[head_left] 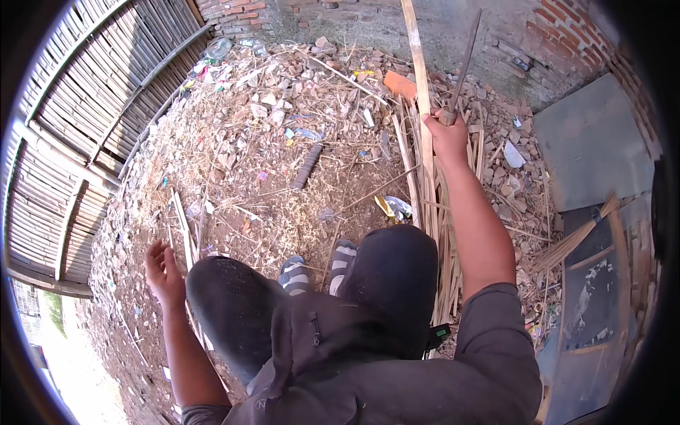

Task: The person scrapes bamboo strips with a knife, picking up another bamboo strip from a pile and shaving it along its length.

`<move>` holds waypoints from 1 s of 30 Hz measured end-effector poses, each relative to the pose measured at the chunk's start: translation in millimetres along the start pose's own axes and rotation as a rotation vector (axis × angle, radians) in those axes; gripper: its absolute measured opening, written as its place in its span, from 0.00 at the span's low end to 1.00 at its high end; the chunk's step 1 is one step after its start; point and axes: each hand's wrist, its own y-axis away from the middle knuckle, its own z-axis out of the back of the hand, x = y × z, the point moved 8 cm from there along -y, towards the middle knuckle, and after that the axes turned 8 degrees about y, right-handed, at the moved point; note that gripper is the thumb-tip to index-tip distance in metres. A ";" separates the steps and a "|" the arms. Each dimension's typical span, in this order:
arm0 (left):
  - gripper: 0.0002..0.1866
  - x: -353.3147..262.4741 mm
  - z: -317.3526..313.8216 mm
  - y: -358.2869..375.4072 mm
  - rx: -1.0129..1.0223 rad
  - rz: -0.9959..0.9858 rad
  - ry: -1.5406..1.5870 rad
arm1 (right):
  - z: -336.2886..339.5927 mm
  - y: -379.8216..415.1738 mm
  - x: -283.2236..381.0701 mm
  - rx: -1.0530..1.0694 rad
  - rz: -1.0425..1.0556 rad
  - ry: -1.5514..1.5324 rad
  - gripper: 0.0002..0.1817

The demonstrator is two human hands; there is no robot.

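Observation:
My right hand [448, 136] is closed round the handle of a long knife [467, 60], its narrow dark blade pointing up and away. A long pale bamboo strip [418, 60] runs along the thumb side of the same hand. Below that arm lies a bundle of split bamboo strips [446, 262], beside my right knee. On the other side, my left hand [164, 273] is raised next to my left knee, fingers apart and slightly curled, holding nothing. Near it, a few thin strips [185, 230] lie on the ground.
Rubble and litter cover the ground. A dark ridged cylinder [307, 166] lies ahead of my feet. An orange piece [401, 85] sits near the brick wall [340, 25]. At right stand grey panels [595, 142] and a stick broom [577, 241]; a bamboo fence [78, 92] is at left.

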 end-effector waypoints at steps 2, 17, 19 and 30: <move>0.15 -68.2 -60.4 -12.4 0.215 -0.133 0.093 | -30.3 -4.0 24.7 0.035 -0.006 -0.147 0.14; 0.36 -188.3 -251.3 12.0 0.646 -0.207 0.328 | -188.0 129.0 155.3 0.447 0.027 -0.607 0.15; 0.34 -172.2 -245.0 14.2 0.579 -0.160 0.280 | -195.7 141.8 149.5 0.473 0.006 -0.585 0.15; 0.21 -73.7 -201.0 32.4 0.600 0.281 0.457 | -189.3 146.9 111.4 0.597 0.149 0.055 0.17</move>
